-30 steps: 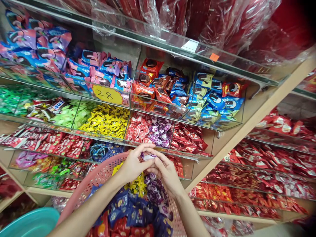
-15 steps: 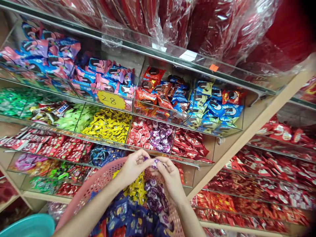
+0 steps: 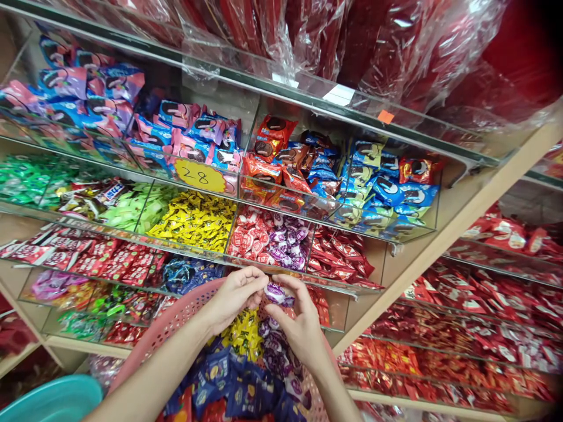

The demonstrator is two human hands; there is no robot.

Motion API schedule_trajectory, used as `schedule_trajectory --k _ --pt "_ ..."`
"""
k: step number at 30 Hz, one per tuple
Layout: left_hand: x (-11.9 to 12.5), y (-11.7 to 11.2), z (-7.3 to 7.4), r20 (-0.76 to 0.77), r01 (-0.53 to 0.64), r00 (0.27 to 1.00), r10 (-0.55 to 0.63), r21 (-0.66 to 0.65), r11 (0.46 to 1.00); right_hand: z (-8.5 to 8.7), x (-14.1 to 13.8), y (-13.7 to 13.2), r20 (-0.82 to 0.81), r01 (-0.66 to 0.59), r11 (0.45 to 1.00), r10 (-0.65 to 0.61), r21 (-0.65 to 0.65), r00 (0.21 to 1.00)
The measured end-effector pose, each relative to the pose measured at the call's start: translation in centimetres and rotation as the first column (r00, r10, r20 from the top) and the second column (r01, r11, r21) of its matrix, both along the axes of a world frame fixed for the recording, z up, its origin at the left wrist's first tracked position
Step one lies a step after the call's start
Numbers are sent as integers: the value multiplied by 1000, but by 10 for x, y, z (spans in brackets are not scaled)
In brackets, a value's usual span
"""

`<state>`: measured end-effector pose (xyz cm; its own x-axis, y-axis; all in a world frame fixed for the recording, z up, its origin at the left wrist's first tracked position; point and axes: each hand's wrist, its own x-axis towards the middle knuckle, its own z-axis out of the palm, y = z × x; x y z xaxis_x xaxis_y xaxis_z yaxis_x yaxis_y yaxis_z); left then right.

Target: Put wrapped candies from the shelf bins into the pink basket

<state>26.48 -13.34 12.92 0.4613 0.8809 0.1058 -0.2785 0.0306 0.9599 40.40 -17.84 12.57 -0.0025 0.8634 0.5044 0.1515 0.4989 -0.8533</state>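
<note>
Above the basket I pinch one end of a purple-and-white wrapped candy (image 3: 280, 295) between the fingertips of my left hand (image 3: 237, 299). My right hand (image 3: 303, 328) is around the candy's other side, thumb and fingers spread apart. Whether its fingers touch the wrapper, I cannot tell. Below both hands is a pink perforated basket (image 3: 147, 349). Inside it lie yellow candies (image 3: 245, 334), purple wrapped candies (image 3: 275, 346) and dark blue packets (image 3: 233, 375), with some red ones at the bottom edge.
Tiered clear-fronted shelves hold sorted sweets, including red and purple twists (image 3: 281, 234) and yellow candies (image 3: 193, 220). A yellow "28" tag (image 3: 200, 174) hangs in front. A wooden upright (image 3: 444, 234) divides the shelving. At lower left stands a teal basin (image 3: 55, 398).
My right thumb and fingers have opened away from the candy, which shows more fully. The left hand keeps its pinch. The view has shifted slightly.
</note>
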Motion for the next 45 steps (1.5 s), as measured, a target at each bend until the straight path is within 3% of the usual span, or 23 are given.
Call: schedule_trajectory --k 2,4,6,8,11,14,18,24,27,30,32,33,35,37,38,42,45 --pt "1 -2 3 -33 -13 999 16 80 997 -2 0 3 -233 -40 983 -3 -181 972" --pt "2 -3 5 -69 -27 997 38 155 988 -3 0 4 -395 -190 916 38 -353 918" --pt "4 -3 5 -102 -33 993 54 200 979 -3 1 6 -457 -316 841 94 -438 884" --pt "4 -2 4 -127 -38 990 65 207 978 -3 2 7 -435 -322 834 112 -447 893" --pt "3 0 1 -136 -48 988 69 157 986 -5 2 9 -313 -187 905 64 -382 948" --pt "2 1 -3 -116 -43 992 50 59 997 -7 2 9 -125 -20 971 -10 -236 992" --pt "3 3 -10 -25 -15 1000 13 -95 995 -7 2 5 165 126 991 -116 -51 979" --pt "8 9 -20 97 21 995 9 -304 952 -9 8 4 518 119 978 -192 172 834" --pt "10 11 -21 141 56 990 0 -391 919 -11 11 7 575 74 979 -174 192 800" --pt "9 10 -19 116 -22 992 53 -260 965 -13 14 11 362 123 987 -152 102 920" --pt "8 8 -16 60 -93 993 99 -100 991 -14 15 14 106 114 990 -105 -82 989" --pt "7 7 -16 26 -109 994 110 -28 994 -15 16 16 -17 45 978 -49 -206 999" --pt "7 6 -15 -37 -106 993 109 82 991 -18 19 19 -216 -186 891 103 -415 971" --pt "8 4 -16 -83 -86 992 98 136 987 -20 21 20 -332 -359 790 209 -497 920" --pt "9 4 -16 -91 -80 991 93 139 987 -20 21 20 -353 -388 773 226 -502 908" --pt "13 4 -20 -26 -52 998 51 -12 999 -20 22 18 -245 -255 868 161 -425 956" --pt "14 7 -24 22 -34 999 37 -145 989 -15 22 14 28 -82 966 91 -244 995"
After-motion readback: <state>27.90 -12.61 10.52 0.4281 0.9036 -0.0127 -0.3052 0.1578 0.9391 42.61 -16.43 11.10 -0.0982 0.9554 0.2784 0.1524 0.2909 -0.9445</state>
